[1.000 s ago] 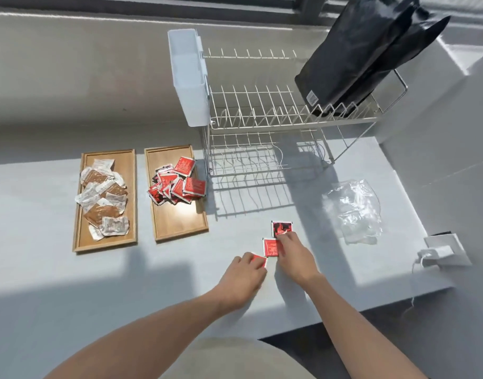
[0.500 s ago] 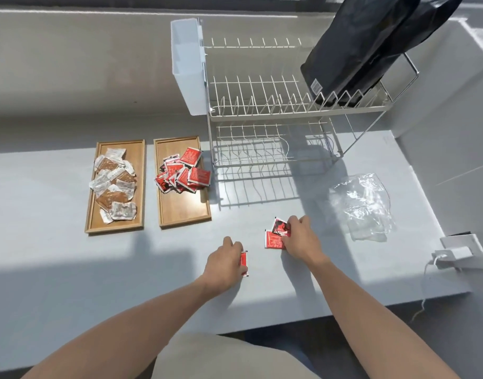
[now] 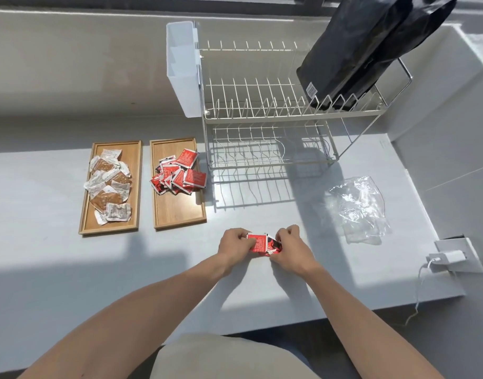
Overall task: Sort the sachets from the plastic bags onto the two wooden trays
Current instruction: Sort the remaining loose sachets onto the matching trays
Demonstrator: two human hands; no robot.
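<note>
Left grip (image 3: 236,246), right grip (image 3: 291,248), pinching red sachets (image 3: 262,243) between them

Red sachets (image 3: 263,243) pinched between both hands, above counter

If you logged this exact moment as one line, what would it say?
left hand + right hand: both gripping small red sachets above grey counter | red pile on right wooden tray | clear plastic bag lying flat

My left hand (image 3: 234,246) and right hand (image 3: 291,248) are now together, pinching the red sachets (image 3: 262,244) gathered into one small stack, lifted off the counter (image 3: 344,269).
</note>
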